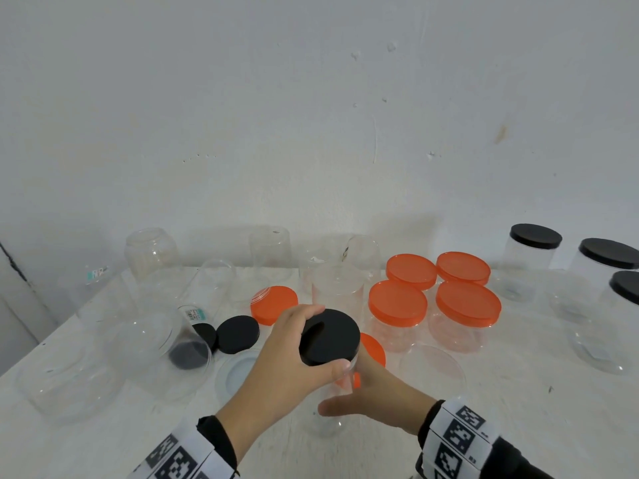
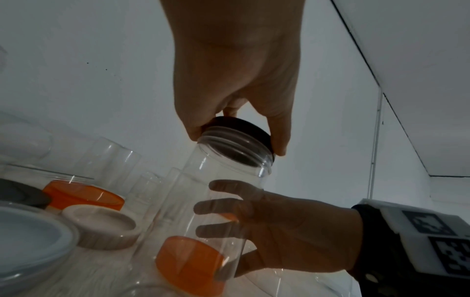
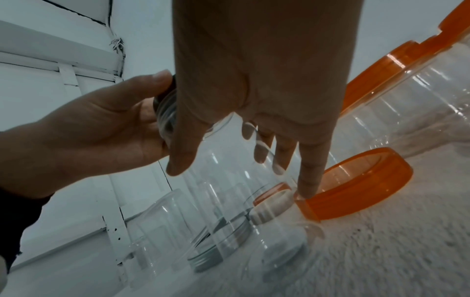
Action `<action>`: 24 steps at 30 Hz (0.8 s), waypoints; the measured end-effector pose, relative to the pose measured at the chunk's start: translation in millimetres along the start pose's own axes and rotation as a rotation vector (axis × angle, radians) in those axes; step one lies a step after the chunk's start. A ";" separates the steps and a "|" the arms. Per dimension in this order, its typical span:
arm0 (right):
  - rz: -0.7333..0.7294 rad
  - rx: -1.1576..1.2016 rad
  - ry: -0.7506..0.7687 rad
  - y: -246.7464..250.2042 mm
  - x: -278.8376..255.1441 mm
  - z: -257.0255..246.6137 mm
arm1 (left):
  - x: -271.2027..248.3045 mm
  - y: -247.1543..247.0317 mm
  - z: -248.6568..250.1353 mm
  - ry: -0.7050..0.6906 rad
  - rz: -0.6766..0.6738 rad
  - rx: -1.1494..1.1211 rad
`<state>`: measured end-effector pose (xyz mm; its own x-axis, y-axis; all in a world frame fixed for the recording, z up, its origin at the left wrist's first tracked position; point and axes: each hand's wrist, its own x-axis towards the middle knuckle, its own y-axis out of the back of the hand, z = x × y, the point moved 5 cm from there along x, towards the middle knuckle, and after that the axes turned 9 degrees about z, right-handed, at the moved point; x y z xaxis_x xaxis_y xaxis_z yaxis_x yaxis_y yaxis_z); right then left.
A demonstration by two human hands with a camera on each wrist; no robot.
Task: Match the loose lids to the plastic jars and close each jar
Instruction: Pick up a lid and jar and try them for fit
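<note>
A clear plastic jar [image 1: 332, 420] stands tilted at the front middle of the white table [image 1: 518, 409]. A black lid [image 1: 330, 337] sits on its mouth. My left hand [image 1: 287, 354] grips that lid from above, thumb and fingers on its rim. My right hand [image 1: 373, 399] wraps the jar's body from the right. In the left wrist view the lid [image 2: 244, 124] sits askew on the threaded neck, and the right hand's fingers [image 2: 223, 207] show through the jar [image 2: 203, 180]. The right wrist view shows my right hand [image 3: 254, 90] around the jar [image 3: 223, 170].
Several orange-lidded jars [image 1: 397, 305] stand behind on the right, black-lidded jars [image 1: 536, 236] at far right. Loose black lids [image 1: 238, 333], orange lids [image 1: 273, 304] [image 1: 375, 350] and a clear lid [image 1: 238, 371] lie nearby. Open clear jars [image 1: 152, 254] crowd the left, some on their sides.
</note>
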<state>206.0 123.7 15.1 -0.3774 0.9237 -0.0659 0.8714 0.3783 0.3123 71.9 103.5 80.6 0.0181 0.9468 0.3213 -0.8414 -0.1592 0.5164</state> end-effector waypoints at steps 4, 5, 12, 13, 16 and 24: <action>0.011 0.011 0.002 -0.9 -0.6 2.2 | -2.9 -0.2 1.4 -0.009 -0.004 -0.006; 0.017 0.014 0.004 -1.1 -0.5 3.2 | -3.4 -0.3 1.3 -0.016 -0.001 -0.005; 0.012 -0.014 0.012 -2.0 1.9 3.8 | -4.7 -1.4 -3.5 -0.025 0.016 -0.016; 0.012 -0.022 0.015 -1.6 1.9 4.4 | -3.8 -1.8 -4.5 -0.017 0.003 -0.014; 0.010 -0.072 0.015 -0.2 0.8 5.4 | -2.2 -2.9 -11.7 0.031 -0.040 -0.044; -0.001 -0.164 -0.056 29.6 -19.0 -13.6 | -12.2 -11.5 -54.4 0.229 -0.258 -0.271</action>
<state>234.7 116.5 38.5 -0.3566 0.9268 -0.1177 0.8064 0.3690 0.4621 52.0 109.0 27.5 0.1511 0.9885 0.0088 -0.9370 0.1404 0.3200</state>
